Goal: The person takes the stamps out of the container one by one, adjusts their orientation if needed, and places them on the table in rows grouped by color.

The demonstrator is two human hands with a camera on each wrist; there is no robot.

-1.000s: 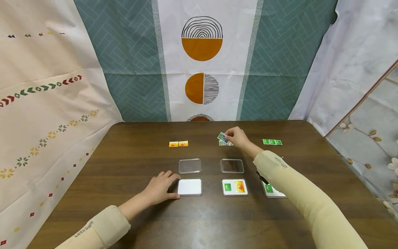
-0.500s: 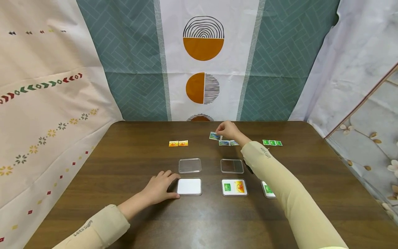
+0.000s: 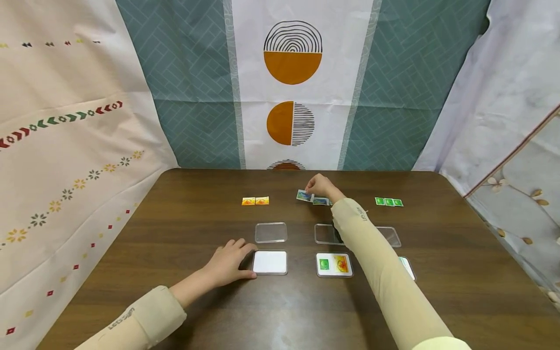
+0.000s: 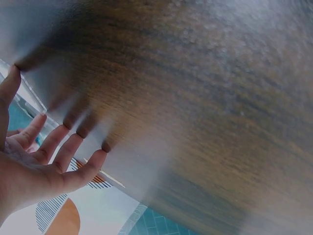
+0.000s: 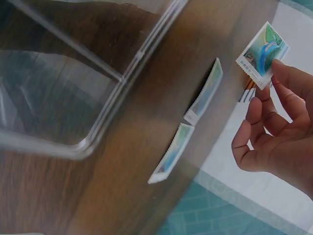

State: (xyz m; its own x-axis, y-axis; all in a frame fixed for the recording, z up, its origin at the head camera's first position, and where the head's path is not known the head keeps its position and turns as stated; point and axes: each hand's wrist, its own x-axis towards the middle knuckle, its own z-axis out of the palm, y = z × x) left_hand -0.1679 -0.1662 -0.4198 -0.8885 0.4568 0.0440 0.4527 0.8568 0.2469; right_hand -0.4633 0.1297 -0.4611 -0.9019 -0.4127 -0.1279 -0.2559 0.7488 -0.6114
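My right hand pinches a blue-green postage stamp between thumb and fingertips at the far side of the table. Close under it in the right wrist view, two similar stamps lie end to end, a nearer stamp and a farther stamp. My left hand rests on the table, its thumb and forefinger at the left corners of a clear case with a white insert. In the left wrist view its fingers are spread and loosely bent.
Behind the white insert lies a clear lid. Another case holds a green and an orange stamp. My right sleeve partly covers more lids and a third case. Orange stamps and green stamps lie farther back.
My right hand has moved left with the stamp, away from the two others, then dipped slightly towards the table. My left hand has stayed by the case. The head view has shifted slightly.
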